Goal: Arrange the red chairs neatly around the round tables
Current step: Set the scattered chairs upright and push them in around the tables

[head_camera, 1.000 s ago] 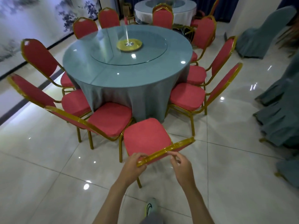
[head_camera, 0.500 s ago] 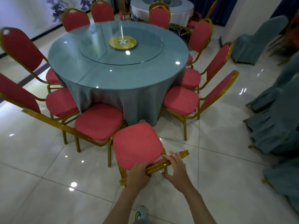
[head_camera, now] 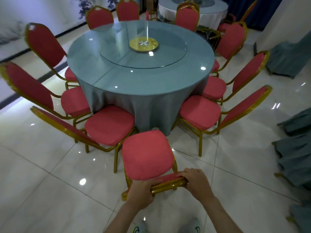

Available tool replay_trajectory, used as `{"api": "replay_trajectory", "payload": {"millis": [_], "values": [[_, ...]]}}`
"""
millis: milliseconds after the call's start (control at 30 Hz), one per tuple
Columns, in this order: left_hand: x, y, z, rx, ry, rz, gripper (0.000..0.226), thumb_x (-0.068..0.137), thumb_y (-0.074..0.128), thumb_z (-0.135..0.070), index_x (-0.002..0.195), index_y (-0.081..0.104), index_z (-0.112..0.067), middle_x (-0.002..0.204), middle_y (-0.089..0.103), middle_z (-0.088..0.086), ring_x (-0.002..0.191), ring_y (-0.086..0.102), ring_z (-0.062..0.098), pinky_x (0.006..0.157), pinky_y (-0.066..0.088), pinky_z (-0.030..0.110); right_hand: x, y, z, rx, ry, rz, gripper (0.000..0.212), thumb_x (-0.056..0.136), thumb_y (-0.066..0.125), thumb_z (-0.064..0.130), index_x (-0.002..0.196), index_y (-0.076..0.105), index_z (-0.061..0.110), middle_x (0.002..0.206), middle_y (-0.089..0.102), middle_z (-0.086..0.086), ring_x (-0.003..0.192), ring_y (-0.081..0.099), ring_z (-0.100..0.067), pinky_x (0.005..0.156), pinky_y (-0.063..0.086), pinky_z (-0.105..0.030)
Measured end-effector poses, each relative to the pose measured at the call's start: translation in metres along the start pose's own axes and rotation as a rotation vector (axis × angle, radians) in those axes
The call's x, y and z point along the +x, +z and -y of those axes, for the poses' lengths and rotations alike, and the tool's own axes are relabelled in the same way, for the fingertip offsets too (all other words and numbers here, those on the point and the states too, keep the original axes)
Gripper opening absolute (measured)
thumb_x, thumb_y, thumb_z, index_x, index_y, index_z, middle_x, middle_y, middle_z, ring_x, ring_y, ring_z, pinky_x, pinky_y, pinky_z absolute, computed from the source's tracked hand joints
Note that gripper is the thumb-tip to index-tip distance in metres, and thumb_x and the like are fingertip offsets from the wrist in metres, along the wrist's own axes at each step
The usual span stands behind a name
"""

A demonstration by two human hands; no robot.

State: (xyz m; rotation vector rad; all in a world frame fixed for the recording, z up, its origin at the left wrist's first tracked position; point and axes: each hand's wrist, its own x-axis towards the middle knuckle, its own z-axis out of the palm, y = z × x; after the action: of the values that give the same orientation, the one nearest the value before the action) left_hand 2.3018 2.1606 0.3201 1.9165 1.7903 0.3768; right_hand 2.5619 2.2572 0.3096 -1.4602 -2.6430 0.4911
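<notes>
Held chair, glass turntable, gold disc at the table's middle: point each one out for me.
Held chair (head_camera: 146, 153): head view, middle of its red seat cushion.
Glass turntable (head_camera: 117, 54): head view, bare glass left of its centre.
Gold disc (head_camera: 143, 44): head view, centre of the disc.

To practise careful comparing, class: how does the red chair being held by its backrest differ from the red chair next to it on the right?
The held chair is gripped at its backrest top by the left hand and right hand; the neighbouring chair is untouched. The held chair stands farther out from the table; the neighbouring chair's seat sits against the cloth. Both have red padding and gold frames.
</notes>
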Motion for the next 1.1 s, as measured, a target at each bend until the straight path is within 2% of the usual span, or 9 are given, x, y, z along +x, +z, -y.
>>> {"api": "replay_trajectory", "payload": {"millis": [133,233,333,400,500,567,767,933,1100], "values": [[0.022,0.004,-0.024,0.021,-0.018,-0.002,0.043,0.087,0.059,-0.029,0.125,0.067,-0.047,0.102,0.073,-0.019,0.088,0.066,0.003,0.075,0.054,0.021,0.004,-0.015,-0.033,-0.025,-0.087,-0.056,0.027,0.078,0.081,0.050,0.101,0.068,0.045,0.080,0.062,0.021,0.073,0.058,-0.002,0.068,0.042,-0.026],[0.039,0.002,-0.044,0.030,-0.010,-0.006,0.039,0.089,0.063,-0.025,0.123,0.069,-0.044,0.099,0.075,-0.015,0.087,0.068,0.007,0.073,0.048,0.018,0.006,-0.024,-0.055,-0.063,-0.146,-0.092,0.023,0.079,0.077,0.057,0.093,0.069,0.041,0.077,0.060,0.020,0.068,0.055,-0.003,0.062,0.039,-0.024],[0.055,-0.002,-0.063,0.046,-0.074,0.091,0.036,0.085,0.060,-0.028,0.116,0.073,-0.041,0.089,0.074,-0.012,0.084,0.070,0.017,0.072,0.050,0.024,0.008,-0.031,-0.072,-0.067,-0.194,-0.124,0.024,0.077,0.073,0.059,0.083,0.065,0.037,0.073,0.058,0.016,0.063,0.056,-0.007,0.055,0.041,-0.027],[0.068,-0.001,-0.074,0.060,-0.102,0.130,0.042,0.081,0.057,-0.031,0.119,0.072,-0.041,0.093,0.077,-0.007,0.085,0.070,0.018,0.073,0.052,0.029,0.007,-0.038,-0.085,-0.052,-0.182,-0.133,0.022,0.077,0.068,0.056,0.078,0.063,0.034,0.073,0.058,0.014,0.063,0.059,-0.011,0.053,0.045,-0.030],[0.091,0.000,-0.099,0.051,-0.099,0.167,0.024,0.089,0.059,-0.025,0.106,0.075,-0.030,0.089,0.076,-0.001,0.080,0.070,0.023,0.068,0.052,0.030,0.004,-0.047,-0.110,-0.059,-0.110,-0.099,0.023,0.074,0.074,0.052,0.077,0.064,0.032,0.075,0.059,0.013,0.066,0.061,-0.013,0.052,0.050,-0.033],[0.105,0.002,-0.118,0.079,-0.116,0.189,0.018,0.089,0.061,-0.021,0.101,0.074,-0.026,0.090,0.075,0.002,0.082,0.068,0.025,0.068,0.047,0.030,0.001,-0.050,-0.131,-0.068,-0.064,-0.057,0.024,0.076,0.076,0.053,0.084,0.064,0.033,0.082,0.060,0.014,0.073,0.063,-0.013,0.055,0.049,-0.032],[0.131,0.018,-0.133,0.139,-0.196,0.267,0.041,0.080,0.053,-0.021,0.115,0.071,-0.033,0.091,0.074,0.000,0.084,0.068,0.024,0.073,0.055,0.034,0.010,-0.047,-0.170,-0.050,-0.073,0.014,0.042,0.089,0.034,0.072,0.107,0.056,0.041,0.102,0.061,0.018,0.099,0.060,-0.010,0.083,0.047,-0.038],[0.142,0.014,-0.127,0.154,-0.138,0.203,0.072,0.081,0.052,-0.011,0.138,0.055,-0.055,0.101,0.075,-0.003,0.091,0.067,0.019,0.075,0.048,0.027,0.034,-0.051,-0.174,-0.022,-0.088,0.065,0.027,0.087,0.065,0.061,0.106,0.057,0.044,0.099,0.059,0.020,0.102,0.059,-0.009,0.103,0.038,-0.047],[0.158,0.004,-0.121,0.136,-0.173,0.153,0.066,0.084,0.053,-0.008,0.136,0.060,-0.048,0.103,0.075,0.000,0.095,0.068,0.025,0.073,0.042,0.026,0.077,-0.065,-0.171,-0.005,-0.114,0.162,0.027,0.091,0.063,0.058,0.113,0.059,0.043,0.107,0.059,0.021,0.110,0.052,-0.008,0.103,0.027,-0.044]]}}
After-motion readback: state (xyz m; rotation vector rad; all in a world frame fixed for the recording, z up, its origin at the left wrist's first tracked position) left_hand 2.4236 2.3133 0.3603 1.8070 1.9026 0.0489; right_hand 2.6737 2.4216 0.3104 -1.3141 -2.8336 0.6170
